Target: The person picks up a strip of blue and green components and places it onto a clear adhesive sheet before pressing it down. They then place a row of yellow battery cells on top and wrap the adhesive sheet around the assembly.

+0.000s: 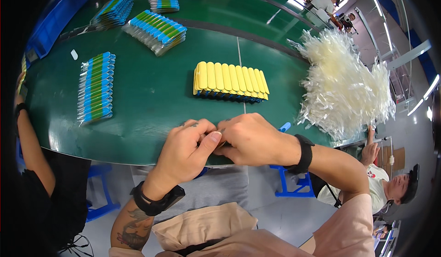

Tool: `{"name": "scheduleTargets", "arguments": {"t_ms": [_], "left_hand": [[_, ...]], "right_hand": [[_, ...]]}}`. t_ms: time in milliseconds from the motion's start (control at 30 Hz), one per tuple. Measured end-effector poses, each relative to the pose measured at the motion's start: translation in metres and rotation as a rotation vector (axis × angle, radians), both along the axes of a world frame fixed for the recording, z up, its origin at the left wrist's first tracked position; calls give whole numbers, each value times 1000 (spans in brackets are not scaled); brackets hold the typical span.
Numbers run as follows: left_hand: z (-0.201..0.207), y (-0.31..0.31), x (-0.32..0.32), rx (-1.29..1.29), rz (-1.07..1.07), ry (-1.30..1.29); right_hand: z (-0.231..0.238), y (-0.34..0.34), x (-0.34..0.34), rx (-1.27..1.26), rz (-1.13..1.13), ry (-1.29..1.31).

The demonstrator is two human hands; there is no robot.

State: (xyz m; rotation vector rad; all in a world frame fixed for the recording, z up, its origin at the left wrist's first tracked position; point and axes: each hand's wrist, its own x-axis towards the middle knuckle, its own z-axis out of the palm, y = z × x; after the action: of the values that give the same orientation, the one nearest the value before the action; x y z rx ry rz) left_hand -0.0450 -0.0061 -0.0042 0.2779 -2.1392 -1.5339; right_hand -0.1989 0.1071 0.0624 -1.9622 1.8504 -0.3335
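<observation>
My left hand (186, 144) and my right hand (255, 140) meet close together at the front edge of the green table (151, 82). Fingers of both are closed in a pinch. Whatever they hold between them is mostly hidden; only a thin sliver shows by the fingertips. Just beyond the hands lies a row of yellow strips with rounded ends (232, 78), overlapping one another, with dark blue showing underneath. A blue rounded tip (285, 127) pokes out behind my right wrist.
Blue-and-green strips in clear sleeves lie at left (96, 87) and in a far bundle (158, 30). A heap of clear plastic sleeves (347, 87) stands at right. A blue bin (59, 18) is at far left. People sit at both sides; a co-worker's arm (34, 142) is at left.
</observation>
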Motion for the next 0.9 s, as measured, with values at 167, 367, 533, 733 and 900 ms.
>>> {"name": "scheduleTargets", "arguments": {"t_ms": [167,367,533,733,900], "left_hand": [[-1,0,0,61,-14,-4],[-1,-1,0,57,-25,-5],[0,-1,0,46,-19,0],[1,-3,0,5,-44,-23],[4,2,1,-166,-65,-65]], "right_hand": [[-10,1,-3,-98,-66,-35],[3,4,4,5,-71,11],[3,5,6,42,-5,-15],[11,2,-1,67,-3,-60],[15,2,-31,271,-66,-42]]}}
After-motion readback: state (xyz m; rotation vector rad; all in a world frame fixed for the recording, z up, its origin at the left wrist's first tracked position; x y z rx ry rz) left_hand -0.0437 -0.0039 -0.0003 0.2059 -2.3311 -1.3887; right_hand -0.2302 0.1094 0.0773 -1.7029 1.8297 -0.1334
